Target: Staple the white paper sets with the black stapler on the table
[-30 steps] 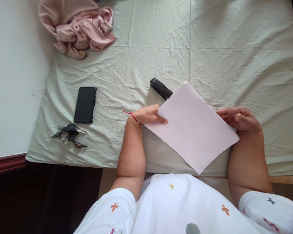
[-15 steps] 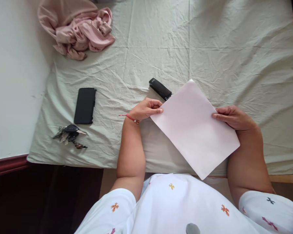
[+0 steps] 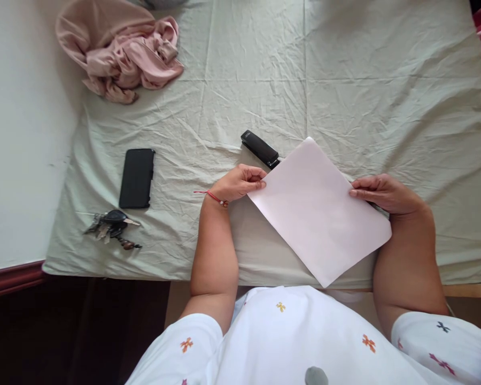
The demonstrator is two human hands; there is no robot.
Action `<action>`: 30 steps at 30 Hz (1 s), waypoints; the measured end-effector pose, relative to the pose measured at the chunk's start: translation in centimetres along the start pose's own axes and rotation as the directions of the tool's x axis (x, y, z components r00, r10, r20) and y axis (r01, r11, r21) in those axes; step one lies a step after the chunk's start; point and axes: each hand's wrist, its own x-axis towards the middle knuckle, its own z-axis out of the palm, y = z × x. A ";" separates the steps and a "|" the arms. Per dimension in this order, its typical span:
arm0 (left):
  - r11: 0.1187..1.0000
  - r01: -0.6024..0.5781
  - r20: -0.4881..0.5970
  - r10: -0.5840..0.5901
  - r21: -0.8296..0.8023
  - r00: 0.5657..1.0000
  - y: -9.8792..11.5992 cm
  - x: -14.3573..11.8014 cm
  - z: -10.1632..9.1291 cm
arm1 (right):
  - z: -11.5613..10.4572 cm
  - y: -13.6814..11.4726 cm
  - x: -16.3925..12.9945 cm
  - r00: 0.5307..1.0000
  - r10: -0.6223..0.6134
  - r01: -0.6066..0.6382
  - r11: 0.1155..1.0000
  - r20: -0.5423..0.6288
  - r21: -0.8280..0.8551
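Observation:
I hold a pale pink sheet of paper [image 3: 318,211] over the near edge of the bed, turned like a diamond. My left hand [image 3: 240,182] pinches its left corner with fingertips. My right hand [image 3: 380,192] grips its right edge, fingers curled over the top. A black stapler [image 3: 260,149] lies on the sheet just beyond the paper's upper left edge, close to my left hand.
The bed is covered by a creased light green sheet [image 3: 344,80]. A black phone [image 3: 137,178] and a bunch of keys [image 3: 111,225] lie to the left. A crumpled pink cloth [image 3: 120,51] sits at the far left corner. White wall on the left.
My left hand slid from flat on the paper's left edge up to pinching its corner. The paper shifted and tilted slightly between my hands. The right hand stayed on the right edge.

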 end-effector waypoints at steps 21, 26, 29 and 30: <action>0.749 -0.230 -0.606 0.646 0.622 0.464 -2.6 2.5 -0.9 | 0.2 -0.7 -0.4 0.977 0.113 -0.076 0.976 -0.179 0.202; 0.618 -0.227 -0.390 0.696 0.753 0.603 -3.0 3.9 0.6 | 0.1 -0.6 -0.4 0.976 0.113 -0.074 0.976 -0.186 0.204; 0.645 -0.228 -0.366 0.649 0.729 0.667 -3.0 4.3 1.3 | 0.0 -0.5 -0.3 0.977 0.119 -0.082 0.976 -0.176 0.202; 0.659 -0.241 -0.367 0.642 0.713 0.673 -2.9 4.2 1.2 | 0.0 -0.5 -0.3 0.978 0.117 -0.081 0.976 -0.173 0.201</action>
